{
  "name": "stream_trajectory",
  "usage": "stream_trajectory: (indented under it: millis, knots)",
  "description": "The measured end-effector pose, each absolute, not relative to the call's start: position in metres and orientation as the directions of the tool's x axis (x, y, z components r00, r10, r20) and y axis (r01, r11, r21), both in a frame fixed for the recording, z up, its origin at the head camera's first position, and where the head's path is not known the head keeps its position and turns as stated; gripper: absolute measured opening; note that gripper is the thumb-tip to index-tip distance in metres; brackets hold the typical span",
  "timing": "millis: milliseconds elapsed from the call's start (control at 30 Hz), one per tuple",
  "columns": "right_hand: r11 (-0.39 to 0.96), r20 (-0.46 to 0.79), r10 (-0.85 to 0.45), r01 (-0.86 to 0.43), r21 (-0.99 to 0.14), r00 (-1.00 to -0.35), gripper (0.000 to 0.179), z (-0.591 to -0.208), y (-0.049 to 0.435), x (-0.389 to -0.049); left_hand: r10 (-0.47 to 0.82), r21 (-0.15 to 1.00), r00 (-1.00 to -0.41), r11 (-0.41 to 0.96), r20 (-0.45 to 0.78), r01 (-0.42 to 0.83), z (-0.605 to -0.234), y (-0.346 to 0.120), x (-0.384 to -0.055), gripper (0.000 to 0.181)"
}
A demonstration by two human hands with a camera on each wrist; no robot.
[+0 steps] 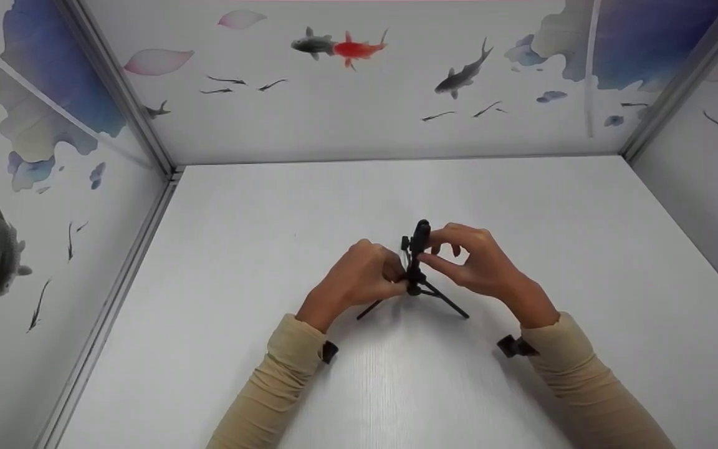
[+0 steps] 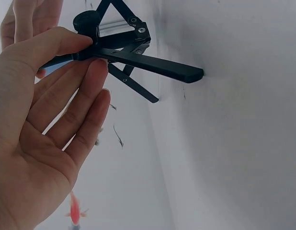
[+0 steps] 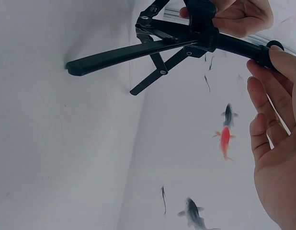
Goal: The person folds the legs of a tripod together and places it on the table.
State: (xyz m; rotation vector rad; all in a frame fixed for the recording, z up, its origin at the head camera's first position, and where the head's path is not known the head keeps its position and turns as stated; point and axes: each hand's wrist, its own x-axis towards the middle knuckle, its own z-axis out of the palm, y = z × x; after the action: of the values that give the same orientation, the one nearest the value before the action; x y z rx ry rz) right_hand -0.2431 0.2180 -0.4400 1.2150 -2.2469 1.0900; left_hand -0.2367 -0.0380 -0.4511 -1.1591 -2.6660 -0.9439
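Observation:
A small black tripod [image 1: 422,234] stands on the white table with its legs spread. My left hand [image 1: 362,274] pinches it low, thumb and forefinger at the hub beside a round knob [image 2: 86,22]. Higher up, my right hand [image 1: 477,262] has thumb and fingertips on the centre column [image 3: 238,46], near its top end. The right wrist view shows a flat leg [image 3: 114,56] and the riveted braces [image 3: 160,62] that join the legs. From above, the left fingers partly hide the hub.
A white table [image 1: 240,206] lies under the tripod. Printed panels with fish [image 1: 359,50] rise behind it and at both sides, framed by metal rails [image 1: 110,330]. Small black wrist devices [image 1: 512,346] sit at the cuffs of both beige sleeves [image 1: 583,362].

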Motion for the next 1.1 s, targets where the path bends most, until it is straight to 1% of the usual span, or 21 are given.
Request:
stream_trajectory:
  millis: [433, 933, 1100]
  knots:
    - [0.334, 0.614, -0.54, -0.816, -0.472, -0.576, 0.024, -0.4393, 0.2179, -0.2429, 0.624, 0.517, -0.714, 0.516, 0.319, 0.683, -0.4507, -0.0385, -0.2361, 0.007]
    - [0.324, 0.623, -0.536, -0.82, -0.471, -0.57, 0.024, -0.4372, 0.2171, -0.2416, 0.621, 0.533, -0.7, 0.481, 0.352, 0.696, -0.4499, -0.039, -0.2363, 0.006]
    - [0.327, 0.623, -0.541, -0.823, -0.465, -0.566, 0.025, -0.4373, 0.2172, -0.2411, 0.62, 0.518, -0.693, 0.482, 0.368, 0.707, -0.4501, -0.0391, -0.236, 0.006]
